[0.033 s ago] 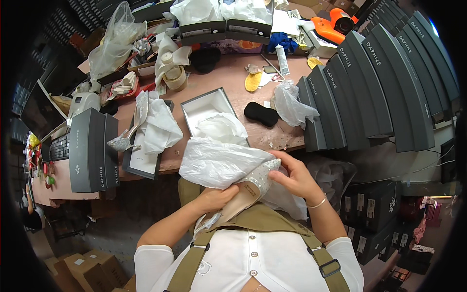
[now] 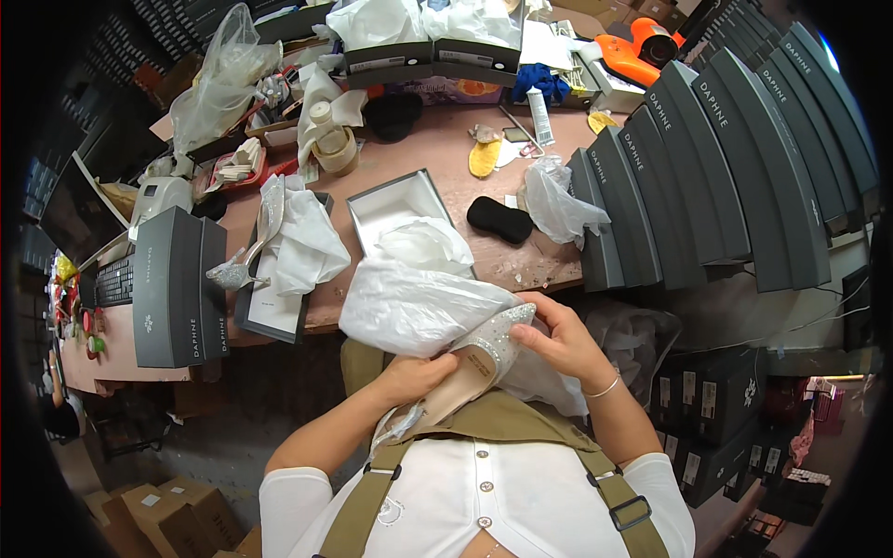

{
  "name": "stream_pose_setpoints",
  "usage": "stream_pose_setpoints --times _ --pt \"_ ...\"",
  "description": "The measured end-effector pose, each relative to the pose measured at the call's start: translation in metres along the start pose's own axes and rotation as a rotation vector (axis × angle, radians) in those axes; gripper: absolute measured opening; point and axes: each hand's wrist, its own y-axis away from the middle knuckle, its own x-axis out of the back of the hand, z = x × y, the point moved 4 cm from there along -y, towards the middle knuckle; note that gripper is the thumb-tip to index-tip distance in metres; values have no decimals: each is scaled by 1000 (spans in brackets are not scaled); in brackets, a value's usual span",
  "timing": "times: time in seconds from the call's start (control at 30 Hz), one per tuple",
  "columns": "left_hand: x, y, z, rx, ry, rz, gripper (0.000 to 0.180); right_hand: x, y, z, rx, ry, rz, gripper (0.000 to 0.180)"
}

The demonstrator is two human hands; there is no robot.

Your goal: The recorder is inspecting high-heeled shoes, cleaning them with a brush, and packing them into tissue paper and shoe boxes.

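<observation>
Close to my waist I hold a silver glittery pointed shoe (image 2: 498, 337) with a beige insole; its back end lies against my apron. My left hand (image 2: 423, 377) is closed on the shoe's side, thumb along the insole edge. My right hand (image 2: 555, 339) grips the pointed toe between thumb and fingers. White tissue paper (image 2: 409, 307) spreads beyond the shoe, bordering both hands. Behind it stands an open grey shoebox (image 2: 391, 200) with more tissue inside. A matching shoe (image 2: 270, 209) rests on tissue over another grey box piece (image 2: 279, 312) at the left.
Tall rows of dark grey shoeboxes (image 2: 707, 158) line the right side; two more boxes (image 2: 172, 288) stand left by a keyboard (image 2: 114, 281). On the table are a black sponge-like pad (image 2: 499, 219), crumpled plastic (image 2: 558, 200), a tube (image 2: 539, 116), a jar (image 2: 327, 130) and an orange heat gun (image 2: 633, 51).
The tissue beyond the shoe has shifted slightly, its left part sagging a little. Both hands keep their hold on the shoe, nearly in place.
</observation>
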Motion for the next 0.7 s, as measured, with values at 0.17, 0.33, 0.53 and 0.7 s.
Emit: stream_pose_setpoints --times 0.17,0.33,0.53,0.7 --pt "-18 -5 -23 -23 783 -85 63 -2 -7 15 -43 -42 -33 38" --pt "-17 -8 -25 -172 570 -18 51 6 -3 20 -55 -17 -123 41" --pt "-17 -12 -17 -166 185 -125 43 4 -45 -23 103 562 -438 43" --pt "-14 -6 -21 49 14 -85 44 -38 -71 -49 381 498 -416 23"
